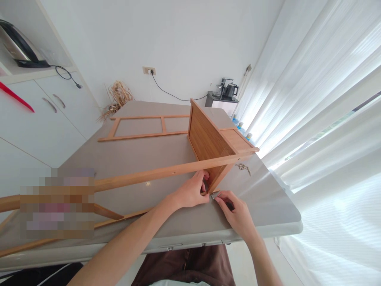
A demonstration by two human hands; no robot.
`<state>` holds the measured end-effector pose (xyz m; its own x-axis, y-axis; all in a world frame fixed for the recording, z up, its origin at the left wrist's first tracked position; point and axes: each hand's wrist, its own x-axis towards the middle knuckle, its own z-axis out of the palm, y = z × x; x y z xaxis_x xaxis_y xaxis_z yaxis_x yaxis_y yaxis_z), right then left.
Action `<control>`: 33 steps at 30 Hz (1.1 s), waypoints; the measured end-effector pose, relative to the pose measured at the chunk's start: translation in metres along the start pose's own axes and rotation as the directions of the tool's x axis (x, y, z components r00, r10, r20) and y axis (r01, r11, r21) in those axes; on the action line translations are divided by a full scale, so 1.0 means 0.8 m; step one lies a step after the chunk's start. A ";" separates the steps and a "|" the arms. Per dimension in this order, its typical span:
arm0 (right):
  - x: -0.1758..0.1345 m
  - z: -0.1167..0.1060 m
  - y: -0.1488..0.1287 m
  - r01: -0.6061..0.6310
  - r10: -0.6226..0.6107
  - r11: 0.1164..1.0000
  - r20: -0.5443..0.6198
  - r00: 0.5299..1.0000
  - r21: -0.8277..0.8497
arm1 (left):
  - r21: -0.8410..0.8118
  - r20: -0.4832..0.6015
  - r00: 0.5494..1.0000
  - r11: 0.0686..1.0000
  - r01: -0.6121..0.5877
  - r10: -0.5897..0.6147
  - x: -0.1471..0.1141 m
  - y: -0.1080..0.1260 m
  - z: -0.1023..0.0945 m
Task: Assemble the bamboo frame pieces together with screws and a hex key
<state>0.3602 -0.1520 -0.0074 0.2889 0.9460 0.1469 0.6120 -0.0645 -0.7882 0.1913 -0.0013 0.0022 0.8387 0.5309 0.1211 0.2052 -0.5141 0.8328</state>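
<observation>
A wooden panel (208,135) stands upright on the table, joined to a long wooden rail (154,171) that runs to the left. At the panel's near lower corner, my left hand (193,190) has its fingers curled around the wooden frame, thumb low near the joint. My right hand (235,208) is close beside it on the right, thumb and forefinger pinching a small thin metal piece (214,196) against the corner. Its exact kind is too small to tell. Several loose screws (244,168) lie on the table right of the panel.
The grey table (151,153) carries a flat wooden ladder-like frame (137,136) behind the rail. Another wooden panel (238,139) is at the right. Dried plants (119,95) stand past the far left corner. White curtains (312,79) hang along the right.
</observation>
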 end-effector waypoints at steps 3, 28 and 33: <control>0.000 -0.001 0.001 -0.005 0.005 1.000 -0.007 1.000 -0.002 | -0.006 -0.003 1.000 1.000 0.001 -0.001 0.001 -0.003 0.001; -0.005 0.003 0.005 -0.005 0.003 0.999 -0.041 0.999 -0.036 | -0.024 -0.005 1.000 0.999 0.021 -0.021 0.000 0.002 -0.002; -0.003 0.002 0.004 -0.001 -0.001 0.999 -0.048 0.999 -0.047 | -0.025 -0.004 1.000 1.000 0.008 -0.008 0.001 0.001 -0.001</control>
<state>0.3600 -0.1543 -0.0113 0.3231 0.9299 0.1757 0.6452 -0.0806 -0.7597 0.1915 -0.0011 0.0032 0.8350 0.5377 0.1167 0.1990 -0.4929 0.8471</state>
